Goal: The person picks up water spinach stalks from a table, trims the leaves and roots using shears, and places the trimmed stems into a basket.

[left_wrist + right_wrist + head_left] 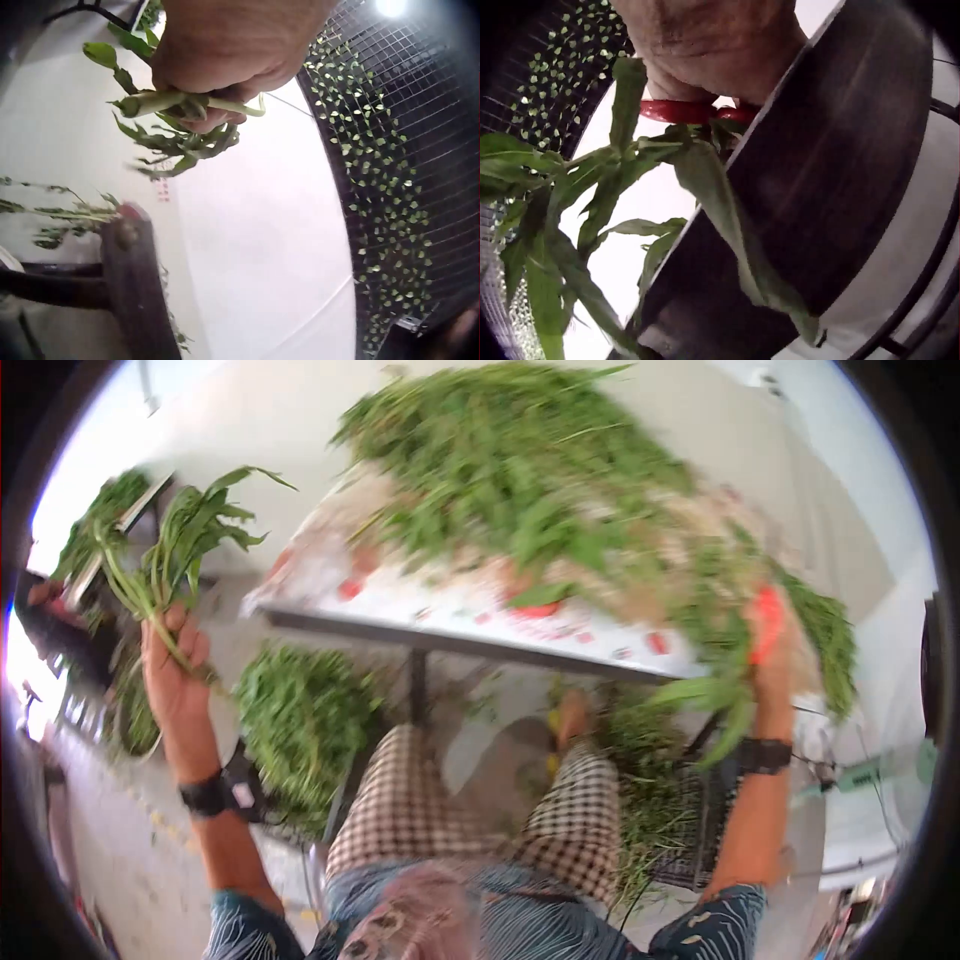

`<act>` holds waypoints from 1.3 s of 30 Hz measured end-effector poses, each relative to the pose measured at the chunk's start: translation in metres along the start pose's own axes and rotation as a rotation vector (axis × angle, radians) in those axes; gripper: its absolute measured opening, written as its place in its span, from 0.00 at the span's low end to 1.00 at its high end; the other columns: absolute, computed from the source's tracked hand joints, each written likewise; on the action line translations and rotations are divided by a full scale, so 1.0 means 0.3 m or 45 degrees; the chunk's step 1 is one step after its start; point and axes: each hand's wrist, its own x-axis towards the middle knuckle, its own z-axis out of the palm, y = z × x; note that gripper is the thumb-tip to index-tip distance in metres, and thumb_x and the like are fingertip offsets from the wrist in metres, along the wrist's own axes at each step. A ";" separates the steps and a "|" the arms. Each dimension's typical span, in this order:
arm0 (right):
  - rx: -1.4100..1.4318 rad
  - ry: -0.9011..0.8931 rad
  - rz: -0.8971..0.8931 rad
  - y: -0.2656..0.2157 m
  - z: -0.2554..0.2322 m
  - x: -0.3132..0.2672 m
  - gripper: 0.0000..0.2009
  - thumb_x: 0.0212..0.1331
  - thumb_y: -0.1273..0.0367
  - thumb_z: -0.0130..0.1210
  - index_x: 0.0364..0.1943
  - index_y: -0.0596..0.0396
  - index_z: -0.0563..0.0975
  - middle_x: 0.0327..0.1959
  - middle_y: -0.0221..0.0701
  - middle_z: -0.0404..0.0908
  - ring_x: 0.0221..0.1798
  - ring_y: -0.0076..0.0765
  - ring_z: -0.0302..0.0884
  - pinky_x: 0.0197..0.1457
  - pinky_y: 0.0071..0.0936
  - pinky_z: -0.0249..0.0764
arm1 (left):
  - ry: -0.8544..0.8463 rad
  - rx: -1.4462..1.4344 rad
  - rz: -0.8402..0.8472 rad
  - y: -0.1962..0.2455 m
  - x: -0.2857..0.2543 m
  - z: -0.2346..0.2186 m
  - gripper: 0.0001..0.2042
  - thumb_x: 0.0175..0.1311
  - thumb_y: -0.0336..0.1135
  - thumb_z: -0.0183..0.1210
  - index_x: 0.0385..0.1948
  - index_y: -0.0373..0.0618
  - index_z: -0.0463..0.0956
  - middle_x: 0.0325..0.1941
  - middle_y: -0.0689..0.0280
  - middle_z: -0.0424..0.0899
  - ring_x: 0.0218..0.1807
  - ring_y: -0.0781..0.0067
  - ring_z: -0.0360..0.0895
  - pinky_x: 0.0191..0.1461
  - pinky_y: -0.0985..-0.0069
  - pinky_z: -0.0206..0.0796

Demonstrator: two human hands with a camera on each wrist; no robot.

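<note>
My left hand (178, 660), raised left of the table, grips a bunch of leafy green stems (190, 530). In the left wrist view a cut stem end (142, 103) sticks out of the fist. My right hand (778, 665) is blurred at the table's right end. It holds a glossy red handle (676, 112), whose far part is hidden. Leafy stems (615, 161) hang beside this handle; I cannot tell whether the fingers hold them too. A large heap of the same greens (500, 450) covers the back of the table (440, 615).
Under the table's left side stands a full load of greens (305, 720). A dark crate (690, 825) with loose stems (640, 760) is by my right leg. More greens (825, 635) hang over the table's right end. Another person (65, 620) is at the far left.
</note>
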 end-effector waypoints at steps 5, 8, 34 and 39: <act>0.458 0.045 0.169 -0.209 0.007 0.017 0.25 0.50 0.74 0.60 0.55 0.59 0.67 0.41 0.29 0.75 0.41 0.21 0.72 0.46 0.18 0.67 | -0.206 -0.341 -0.191 -0.142 0.072 0.363 0.09 0.66 0.35 0.50 0.44 0.43 0.69 0.26 0.73 0.64 0.22 0.85 0.56 0.20 0.87 0.49; 0.664 0.136 -0.027 -0.276 -0.040 0.047 0.24 0.51 0.76 0.58 0.55 0.59 0.67 0.38 0.27 0.74 0.39 0.18 0.71 0.43 0.15 0.67 | -0.297 -0.527 -0.484 -0.222 0.055 0.521 0.06 0.63 0.37 0.54 0.33 0.47 0.71 0.20 0.76 0.61 0.20 0.85 0.56 0.18 0.85 0.48; 0.656 -0.340 -0.166 -0.450 -0.080 0.226 0.19 0.48 0.73 0.57 0.48 0.57 0.71 0.33 0.27 0.75 0.38 0.24 0.76 0.43 0.20 0.69 | -0.246 -0.067 -0.630 -0.315 0.188 0.731 0.11 0.65 0.32 0.48 0.46 0.39 0.69 0.48 0.55 0.77 0.35 0.71 0.77 0.30 0.80 0.71; 0.665 -0.398 -0.212 -0.489 -0.077 0.228 0.20 0.49 0.73 0.57 0.49 0.58 0.70 0.31 0.28 0.76 0.36 0.24 0.76 0.43 0.21 0.71 | -0.445 0.088 -0.642 -0.401 0.218 0.844 0.14 0.63 0.31 0.51 0.48 0.37 0.70 0.48 0.57 0.77 0.30 0.75 0.76 0.24 0.81 0.68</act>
